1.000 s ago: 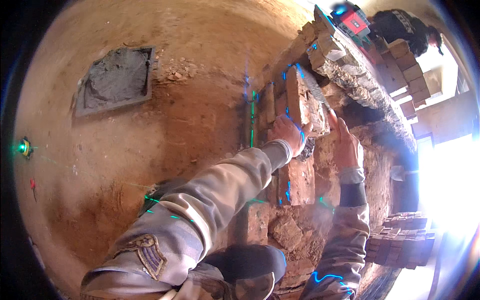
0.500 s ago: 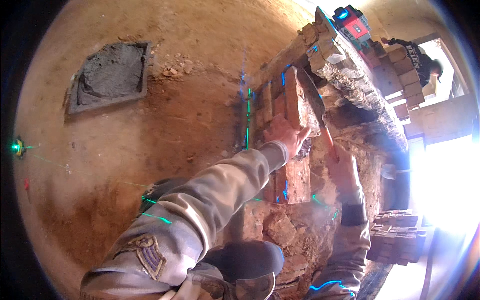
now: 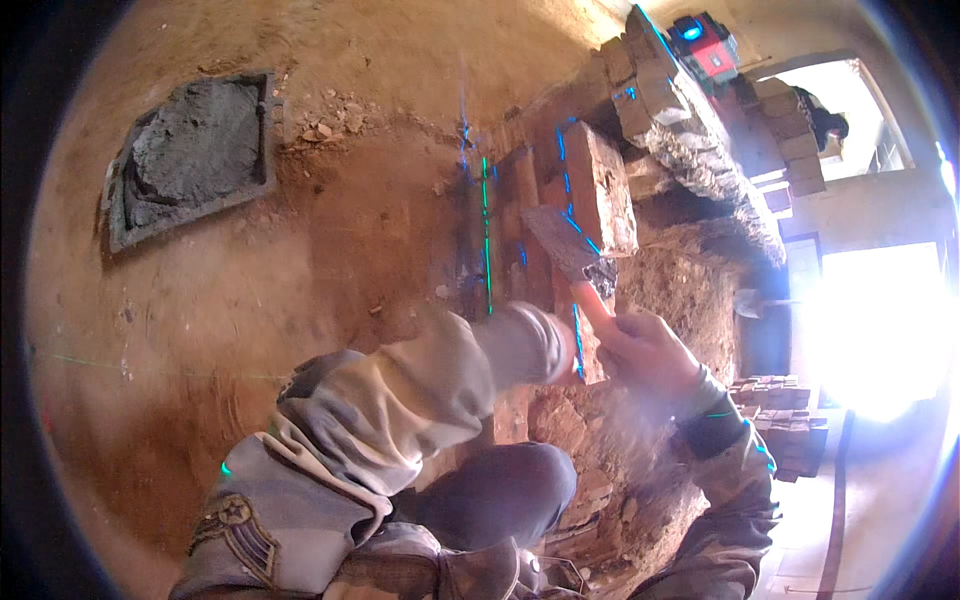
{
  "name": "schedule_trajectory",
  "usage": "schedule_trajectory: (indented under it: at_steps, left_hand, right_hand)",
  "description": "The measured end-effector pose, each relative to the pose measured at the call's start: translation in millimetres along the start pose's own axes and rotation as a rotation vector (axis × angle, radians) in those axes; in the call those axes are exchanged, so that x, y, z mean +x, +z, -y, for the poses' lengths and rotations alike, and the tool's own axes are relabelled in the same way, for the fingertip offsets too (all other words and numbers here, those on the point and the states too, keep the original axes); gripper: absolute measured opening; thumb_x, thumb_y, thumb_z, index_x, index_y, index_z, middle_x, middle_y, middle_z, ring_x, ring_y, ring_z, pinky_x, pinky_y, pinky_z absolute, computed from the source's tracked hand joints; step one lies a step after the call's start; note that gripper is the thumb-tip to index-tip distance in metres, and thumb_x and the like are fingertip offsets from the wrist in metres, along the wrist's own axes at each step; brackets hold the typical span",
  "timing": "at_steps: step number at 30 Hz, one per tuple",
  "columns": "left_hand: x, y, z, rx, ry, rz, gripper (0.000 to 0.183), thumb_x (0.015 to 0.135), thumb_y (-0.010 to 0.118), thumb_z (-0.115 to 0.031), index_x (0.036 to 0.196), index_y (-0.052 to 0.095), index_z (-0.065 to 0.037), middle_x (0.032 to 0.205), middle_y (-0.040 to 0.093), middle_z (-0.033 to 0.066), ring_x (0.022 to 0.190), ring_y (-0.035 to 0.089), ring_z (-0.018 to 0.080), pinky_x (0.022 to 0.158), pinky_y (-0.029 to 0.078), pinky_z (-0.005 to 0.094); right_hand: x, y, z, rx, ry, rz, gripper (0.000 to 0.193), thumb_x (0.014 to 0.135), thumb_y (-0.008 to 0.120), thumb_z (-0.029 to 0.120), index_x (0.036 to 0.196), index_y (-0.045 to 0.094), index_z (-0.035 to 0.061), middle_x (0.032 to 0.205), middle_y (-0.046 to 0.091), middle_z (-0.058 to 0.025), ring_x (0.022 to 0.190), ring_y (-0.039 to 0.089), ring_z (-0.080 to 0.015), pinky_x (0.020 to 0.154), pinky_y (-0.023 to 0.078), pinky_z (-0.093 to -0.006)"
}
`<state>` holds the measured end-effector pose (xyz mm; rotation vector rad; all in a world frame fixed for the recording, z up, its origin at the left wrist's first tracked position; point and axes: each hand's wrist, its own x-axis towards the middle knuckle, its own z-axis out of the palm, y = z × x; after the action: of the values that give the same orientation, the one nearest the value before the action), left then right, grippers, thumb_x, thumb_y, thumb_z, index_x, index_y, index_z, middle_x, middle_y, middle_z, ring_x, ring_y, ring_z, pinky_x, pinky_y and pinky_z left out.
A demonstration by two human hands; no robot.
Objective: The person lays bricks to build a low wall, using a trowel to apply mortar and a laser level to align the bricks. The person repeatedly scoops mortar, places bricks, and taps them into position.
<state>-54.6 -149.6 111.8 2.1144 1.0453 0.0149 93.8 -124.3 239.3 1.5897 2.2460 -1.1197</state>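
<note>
My right hand (image 3: pixel 650 355) is wrapped around the orange-brown handle of a trowel (image 3: pixel 553 237). The trowel's flat blade points up and left, over the side of the brickwork just below a reddish brick (image 3: pixel 605 190). Dark mortar (image 3: pixel 601 271) shows beside the blade's base, at that brick's lower end. My left hand (image 3: pixel 566 345) is down by a lower brick (image 3: pixel 592 362), mostly covered by its sleeve, and its fingers are hidden. Blue laser marks cross the bricks and the blade; a green line runs along the ground to their left.
A tray (image 3: pixel 190 219) of grey mortar (image 3: pixel 200 145) lies on the dirt floor at the left, with rubble (image 3: pixel 335 122) beside it. A red and black laser level (image 3: pixel 705 48) stands on the rough wall (image 3: pixel 705 165). Brick stacks (image 3: pixel 775 425) and another person (image 3: pixel 822 122) are at the right.
My left hand has left the upper brick and moved down to the lower brick. My right hand has swung the trowel left, from that brick's right side to below it.
</note>
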Motion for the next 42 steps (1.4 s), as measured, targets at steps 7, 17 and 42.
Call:
schedule_trajectory:
  at_steps: [7, 17, 42]
  left_hand:
    - [-14, 2, -6, 0.033, -0.098, 0.065, 0.047, 0.095, 0.056, -0.044, 0.126, 0.069, -0.01, 0.128, 0.068, 0.0153, 0.121, 0.063, 0.0344, 0.1, 0.05, 0.0486]
    - [-20, 0, 1, 0.082, -0.038, 0.055, 0.053, 0.098, 0.054, -0.05, 0.128, 0.067, -0.008, 0.131, 0.066, 0.0158, 0.124, 0.062, 0.0349, 0.102, 0.05, 0.0485]
    - [10, 71, -82, 0.325, 0.094, 0.276, 0.039, 0.086, 0.064, -0.039, 0.113, 0.075, -0.014, 0.118, 0.073, 0.0108, 0.113, 0.068, 0.0339, 0.088, 0.052, 0.0536]
  right_hand:
    - [74, 16, 30, 0.323, -0.017, -0.076, 0.034, 0.1, 0.06, 0.026, 0.076, 0.063, 0.0013, 0.064, 0.06, -0.0025, 0.054, 0.055, -0.0124, 0.05, 0.042, -0.0289]
    - [137, 5, 38, 0.548, -0.008, -0.185, 0.025, 0.102, 0.057, 0.019, 0.089, 0.064, -0.0015, 0.072, 0.061, -0.0017, 0.057, 0.054, -0.0083, 0.051, 0.043, -0.0245]
    - [-100, 57, -133, 0.916, -0.261, -0.435, 0.036, 0.102, 0.057, 0.039, 0.091, 0.054, 0.0043, 0.061, 0.045, 0.0026, 0.045, 0.04, -0.008, 0.04, 0.032, -0.0244]
